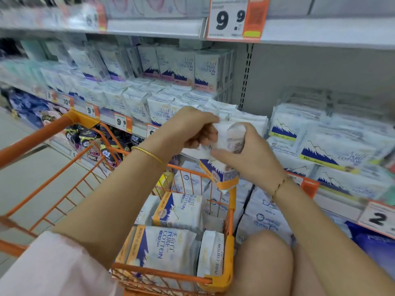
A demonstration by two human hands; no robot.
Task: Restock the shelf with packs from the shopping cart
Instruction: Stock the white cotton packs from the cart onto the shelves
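Both hands hold one white cotton-pad pack [224,167] with a blue mountain print and an orange end, above the far rim of the orange shopping cart [228,253]. My left hand [192,127] grips its upper edge from the left. My right hand [248,154] curls round its right side. Several like packs [162,246] lie in the cart below. The shelf [136,122] just beyond the hands carries rows of the same packs [158,112]; the pack's upper part is hidden by my fingers.
An upper shelf [320,33] with a "9.9" price tag [233,18] hangs overhead. A bare gap of grey back panel [299,69] shows right of the tall packs. Flatter packs [333,150] fill the shelf at right. My knee [265,259] presses beside the cart; dark packs [94,144] sit low left.
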